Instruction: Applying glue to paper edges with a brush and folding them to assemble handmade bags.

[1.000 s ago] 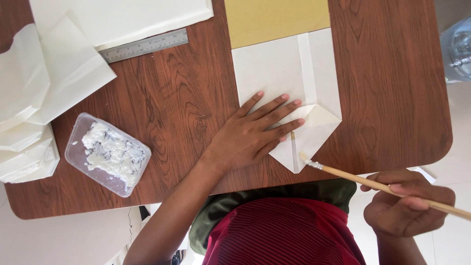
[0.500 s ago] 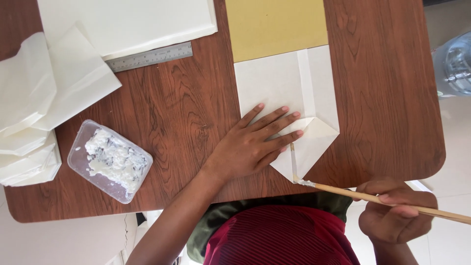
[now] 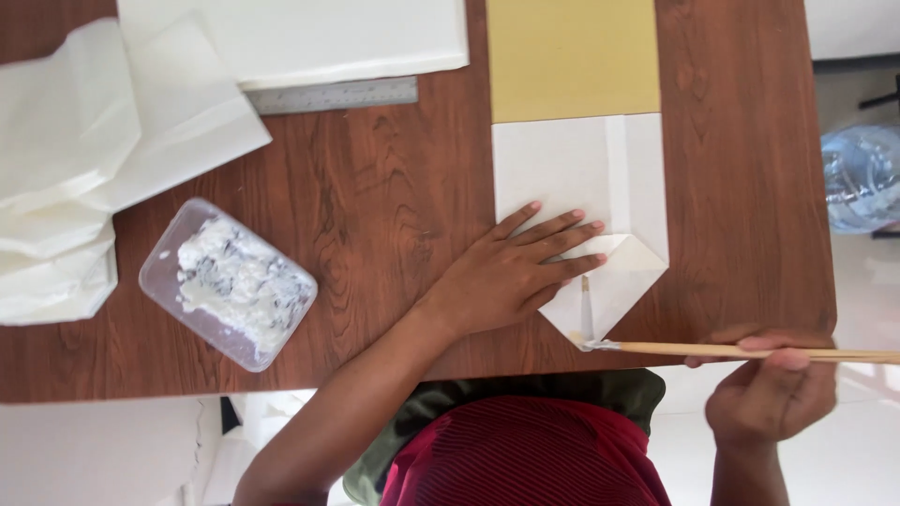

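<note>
- Wood-grain table (image 3: 394,187), reddish brown and smooth, is seen under everything, its near edge running by the person's red ribbed shirt (image 3: 525,459).
- Cream sheets of paper (image 3: 291,37) are laid flat at the far edge; crumpled thin white papers (image 3: 84,159) are piled at the far left, well apart from the work.
- A mustard-yellow card (image 3: 572,56) is butted against the white folded paper (image 3: 581,187), whose lower end is folded to a point aimed at the near edge.
- A steel ruler (image 3: 333,96) is partly covered by the cream sheets.
- A clear plastic tub (image 3: 228,284) of lumpy white paste is set askew to the left of the forearm.
- The left hand (image 3: 511,276) is pressed flat, fingers spread, on the folded paper.
- The right hand (image 3: 769,394), off the table's edge, is pinched around a thin wooden brush (image 3: 731,349); its long axis is laid level, bristles pointing left and touching the paper's point.
</note>
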